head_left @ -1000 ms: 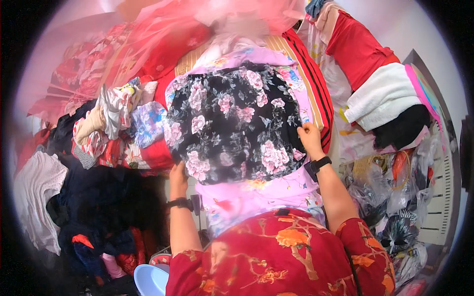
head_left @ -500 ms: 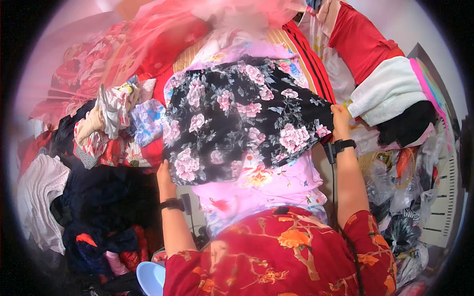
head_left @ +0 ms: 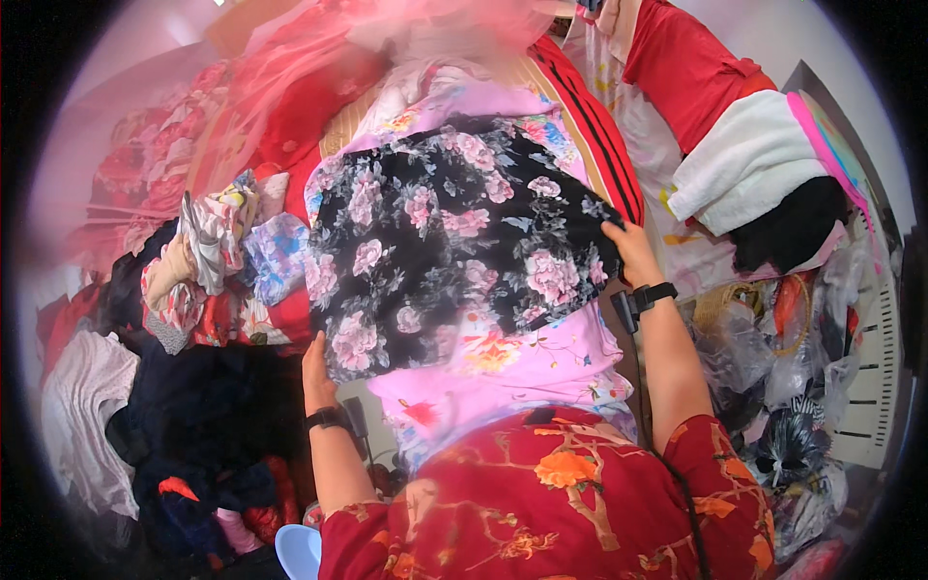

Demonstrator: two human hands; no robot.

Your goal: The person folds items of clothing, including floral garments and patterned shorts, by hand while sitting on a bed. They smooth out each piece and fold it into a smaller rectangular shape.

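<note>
The thin black fabric piece printed with pink and grey flowers [head_left: 377,227] lies between the person's two hands and reaches away from them, spread over pale pink flower-printed cloth [head_left: 493,377] on the bed. It looks a little wider from side to side than it is deep, so its longer axis runs roughly across the body, and its near edge slants, the left end closer to the wearer and the right end farther off. The left hand [head_left: 319,372] grips the near left corner, its fingers closed at the edge; the right hand [head_left: 633,253] has the right side pinched, thumb uppermost, at a point farther from the body. Both touch the fabric, so neither is nearer to it, though the left sits closer to the deep red shirt with orange flowers [head_left: 551,498]. The fingers under the fabric are hidden, as is most of the pink cloth beneath. Haze softens the middle of the near edge, and it is perhaps a single layer there, though that is hard to judge. At the lower rim, a pale blue plastic basin [head_left: 298,553] is cut off by the sleeve and the frame.
</note>
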